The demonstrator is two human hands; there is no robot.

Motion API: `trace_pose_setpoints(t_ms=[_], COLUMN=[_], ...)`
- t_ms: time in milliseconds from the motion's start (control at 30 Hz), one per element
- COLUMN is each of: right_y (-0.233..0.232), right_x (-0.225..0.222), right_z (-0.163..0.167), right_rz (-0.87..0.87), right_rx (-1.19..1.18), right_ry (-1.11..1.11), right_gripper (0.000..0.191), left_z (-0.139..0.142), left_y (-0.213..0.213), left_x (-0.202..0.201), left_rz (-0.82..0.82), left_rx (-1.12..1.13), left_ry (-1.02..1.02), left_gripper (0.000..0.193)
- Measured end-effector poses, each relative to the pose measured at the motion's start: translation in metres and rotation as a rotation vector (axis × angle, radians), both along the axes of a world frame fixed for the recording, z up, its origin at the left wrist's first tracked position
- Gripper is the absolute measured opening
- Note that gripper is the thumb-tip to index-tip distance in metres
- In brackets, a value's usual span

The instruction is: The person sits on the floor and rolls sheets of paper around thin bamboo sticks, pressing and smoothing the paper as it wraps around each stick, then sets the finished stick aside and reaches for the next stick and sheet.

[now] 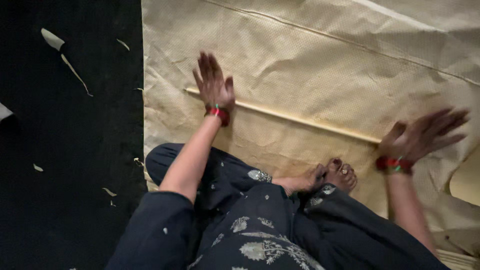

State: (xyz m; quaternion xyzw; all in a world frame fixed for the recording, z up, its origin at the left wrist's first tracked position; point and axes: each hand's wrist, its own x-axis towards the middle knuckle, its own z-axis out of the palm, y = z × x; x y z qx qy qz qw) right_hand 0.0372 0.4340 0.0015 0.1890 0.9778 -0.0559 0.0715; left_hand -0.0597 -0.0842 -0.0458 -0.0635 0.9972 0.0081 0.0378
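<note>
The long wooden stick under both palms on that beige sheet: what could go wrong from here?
The stick could roll or skid, since the left hand and right hand only press flat on it. The creased beige sheet may bunch under it. The bare feet lie close to the stick and could get bumped.

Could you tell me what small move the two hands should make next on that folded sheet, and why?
Probably press both palms down and slide them outward along the fold. The left hand lies flat on the raised crease of the tan sheet, the right hand is spread at its other end, and the sheet is visibly wrinkled between and beyond them.
</note>
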Motion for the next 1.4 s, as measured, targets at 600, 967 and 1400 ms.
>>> trace_pose_setpoints(t_ms=[600, 967, 1400], right_y=[0.032, -0.020, 0.032], right_x=[0.086, 0.037, -0.099], right_z=[0.000, 0.000, 0.005], right_rz=[0.153, -0.005, 0.111], right_rx=[-0.139, -0.127, -0.113], right_ry=[-0.005, 0.043, 0.479], right_gripper=[0.088, 0.094, 0.088], left_z=[0.058, 0.016, 0.040], left_y=[0.004, 0.024, 0.054], left_x=[0.056, 0.046, -0.095], left_rz=[-0.520, -0.077, -0.383], left_rx=[0.319, -0.110, 0.271], left_ry=[0.141, -0.185, 0.239], left_gripper=[0.040, 0.081, 0.060])
